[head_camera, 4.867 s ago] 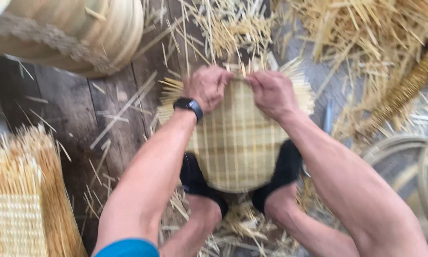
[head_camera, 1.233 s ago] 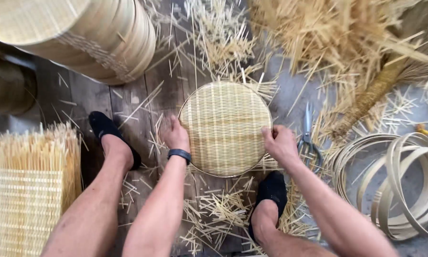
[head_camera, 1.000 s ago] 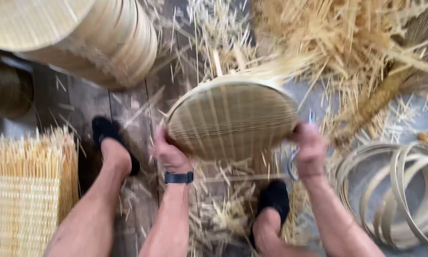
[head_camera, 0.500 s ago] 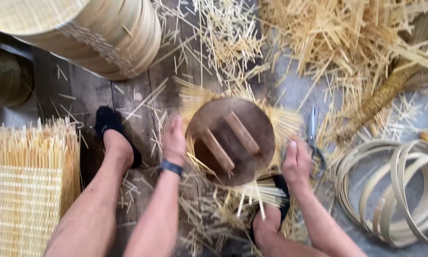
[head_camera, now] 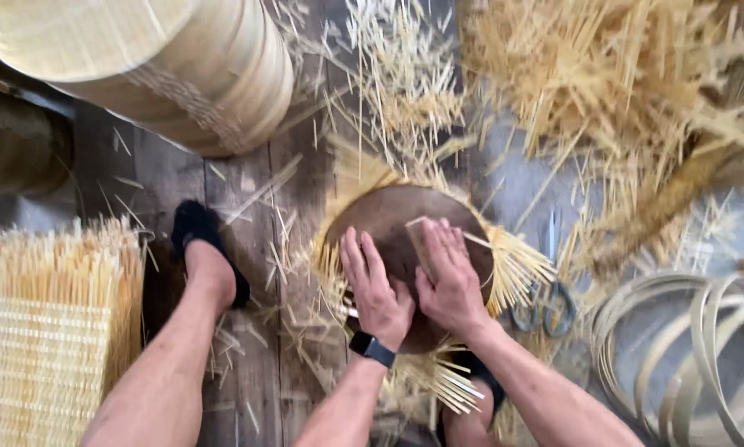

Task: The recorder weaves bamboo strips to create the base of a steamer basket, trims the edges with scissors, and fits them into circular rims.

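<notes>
Both hands [head_camera: 413, 290] flat, round brown board [head_camera: 388, 223]

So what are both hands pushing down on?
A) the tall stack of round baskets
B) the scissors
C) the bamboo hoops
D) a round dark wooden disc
D: the left hand and the right hand lie flat, side by side, on the round dark wooden disc, with straw-coloured strips sticking out from under it.

bare arms, bare legs | black smartwatch [head_camera: 371, 348] on left wrist | black shoes [head_camera: 200, 240]
</notes>
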